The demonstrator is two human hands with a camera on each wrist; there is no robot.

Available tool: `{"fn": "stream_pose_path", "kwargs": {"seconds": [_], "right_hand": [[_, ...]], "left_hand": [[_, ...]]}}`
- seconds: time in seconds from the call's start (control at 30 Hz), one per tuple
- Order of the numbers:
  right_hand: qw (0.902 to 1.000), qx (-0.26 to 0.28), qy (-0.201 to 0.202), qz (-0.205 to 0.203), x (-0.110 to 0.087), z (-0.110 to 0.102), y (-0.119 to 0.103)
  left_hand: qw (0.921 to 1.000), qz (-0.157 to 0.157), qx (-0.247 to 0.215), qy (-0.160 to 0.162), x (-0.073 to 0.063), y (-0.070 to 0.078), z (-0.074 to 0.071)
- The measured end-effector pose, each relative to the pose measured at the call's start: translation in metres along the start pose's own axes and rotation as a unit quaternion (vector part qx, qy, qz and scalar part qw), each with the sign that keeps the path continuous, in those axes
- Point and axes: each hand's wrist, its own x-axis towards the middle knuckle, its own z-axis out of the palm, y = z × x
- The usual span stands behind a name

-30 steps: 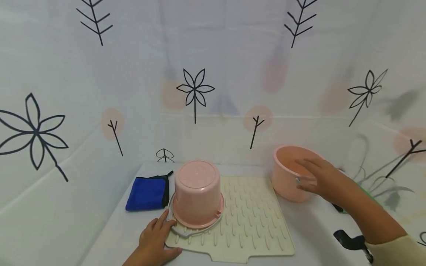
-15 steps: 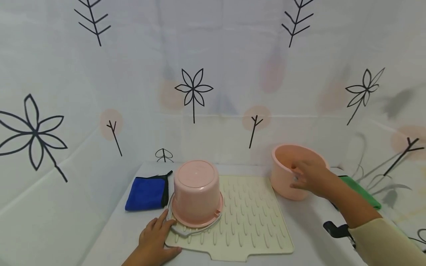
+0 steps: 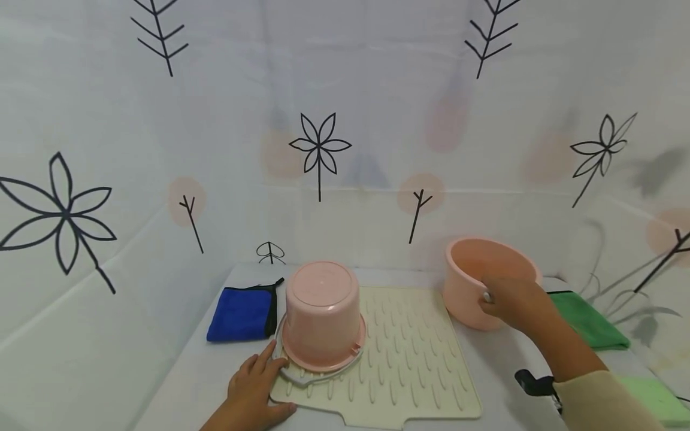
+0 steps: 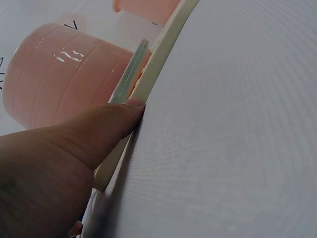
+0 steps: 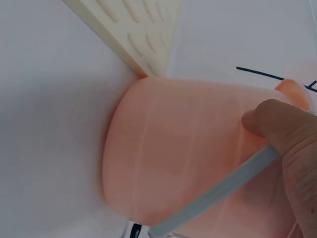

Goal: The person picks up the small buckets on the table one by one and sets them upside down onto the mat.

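Observation:
My right hand [image 3: 514, 302] grips the near rim of an upright peach bucket [image 3: 463, 299]. In the right wrist view its thumb lies on the outer wall of the bucket [image 5: 163, 148], beside the grey handle [image 5: 223, 193]; the fingers are hidden inside. A second, pink bucket [image 3: 321, 317] stands upside down on a cream ridged drying mat [image 3: 409, 353], its grey handle folded round the base. My left hand [image 3: 253, 383] rests at the mat's left front corner, fingers extended beside that handle. In the left wrist view its thumb touches the mat edge [image 4: 119, 144].
A folded blue cloth [image 3: 242, 314] lies left of the pink bucket. On the right are a green cloth [image 3: 587, 320], a light green item [image 3: 654, 398] and a black-handled object [image 3: 533, 383] beside the sleeve. A patterned white curtain [image 3: 366, 120] hangs behind.
My right hand has lowered from over the peach bucket's rim, and its spread fingers have closed on the rim. The left hand has stayed at the mat's corner.

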Motion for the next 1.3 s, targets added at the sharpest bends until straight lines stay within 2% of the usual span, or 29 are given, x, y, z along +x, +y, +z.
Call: {"fn": "stream_pose_path", "kwargs": {"seconds": [0.13, 0.4, 0.67, 0.93, 1.13, 1.3], "right_hand": [[0.9995, -0.007, 0.024, 0.018, 0.0, 0.0061, -0.001], [0.9988, -0.005, 0.03, 0.039, -0.0013, 0.0082, -0.004], [0.9985, -0.01, 0.046, 0.029, -0.0006, 0.0069, -0.0049], [0.9978, -0.017, 0.052, 0.036, -0.0008, 0.0063, -0.008], [0.9976, -0.013, 0.056, 0.038, -0.0049, 0.0066, -0.0101], [0.9965, -0.015, 0.079, 0.025, -0.0095, 0.008, -0.0089]], "left_hand": [[1.0, -0.004, -0.001, -0.004, -0.0005, 0.0014, -0.0005], [0.9999, -0.003, 0.008, -0.006, -0.0009, 0.0019, -0.0037], [0.9999, -0.006, -0.004, -0.008, -0.0011, 0.0019, -0.0018], [0.9999, -0.001, 0.017, 0.001, -0.0014, 0.0045, -0.0052], [0.9999, -0.003, 0.011, -0.002, -0.0016, 0.0056, -0.0059], [0.9999, -0.007, 0.005, -0.007, -0.0011, 0.004, -0.005]]}}
